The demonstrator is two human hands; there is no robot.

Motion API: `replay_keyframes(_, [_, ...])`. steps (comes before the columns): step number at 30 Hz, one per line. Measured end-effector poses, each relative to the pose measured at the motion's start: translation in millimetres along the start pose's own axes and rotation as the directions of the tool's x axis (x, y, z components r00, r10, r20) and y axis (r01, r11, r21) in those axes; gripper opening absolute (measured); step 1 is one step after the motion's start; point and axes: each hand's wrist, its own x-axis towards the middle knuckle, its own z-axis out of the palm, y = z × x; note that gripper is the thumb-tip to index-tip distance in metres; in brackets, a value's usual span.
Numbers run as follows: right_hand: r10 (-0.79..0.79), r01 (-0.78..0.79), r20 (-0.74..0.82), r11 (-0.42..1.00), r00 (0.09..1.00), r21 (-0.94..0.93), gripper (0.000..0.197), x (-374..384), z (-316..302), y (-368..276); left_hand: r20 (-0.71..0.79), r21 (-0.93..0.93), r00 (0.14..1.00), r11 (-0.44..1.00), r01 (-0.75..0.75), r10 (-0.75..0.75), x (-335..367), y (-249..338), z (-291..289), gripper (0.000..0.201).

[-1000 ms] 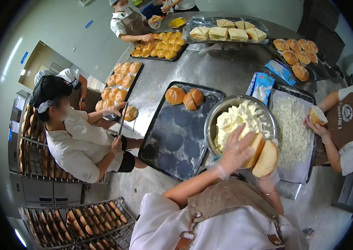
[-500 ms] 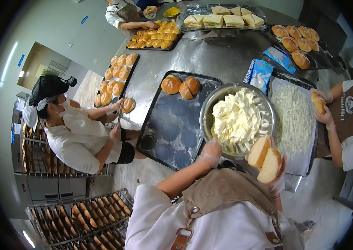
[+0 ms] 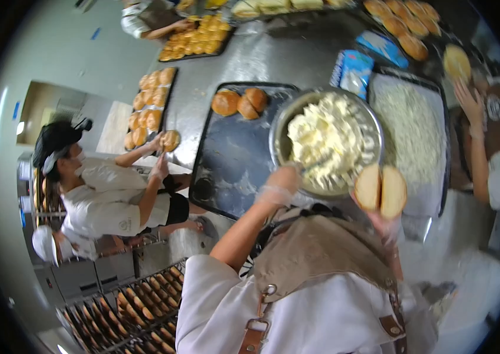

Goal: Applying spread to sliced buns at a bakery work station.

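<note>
My left hand [image 3: 282, 182], in a clear glove, is closed at the near left rim of a metal bowl [image 3: 276, 133]. From its fist a thin grey utensil [image 3: 316, 163], partly hidden, reaches into the pale yellow cream [image 3: 329, 138]. To the right of the bowl my right hand [image 3: 384, 225], gloved too, holds a split bun [image 3: 394, 192] from below. The two halves of the bun lie opened side by side, with their pale cut faces up. Left of the bowl, a dark baking tray [image 3: 232, 165] carries a few brown buns [image 3: 225, 102] at its far end.
A lined tray of pale shreds [image 3: 409, 130] stands right of the bowl, near a blue-and-white packet [image 3: 353, 72]. A co-worker at the left handles a bun [image 3: 170, 140]; another at the right holds bread [image 3: 456, 64]. Bun racks [image 3: 138, 301] stand lower left.
My left hand has moved up to the bowl, its utensil now in the cream. The split bun has turned more upright and its halves opened flatter. The view has shifted.
</note>
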Motion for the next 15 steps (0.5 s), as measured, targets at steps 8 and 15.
replay_keyframes(8, [0.035, -0.012, 0.395, 0.998, 0.918, -0.061, 0.058, 50.8, -3.7, -41.0, -0.078, 0.215, 0.990, 0.971, -0.101, 0.121, 8.3, 45.1, -7.6, 0.030])
replay_keyframes(15, [-0.028, 0.084, 0.396, 0.988, 0.918, -0.126, 0.065, 54.9, -22.0, -70.9, 0.009, 0.529, 0.946, 0.801, -0.280, 0.324, 22.2, 69.1, 23.4, 0.021])
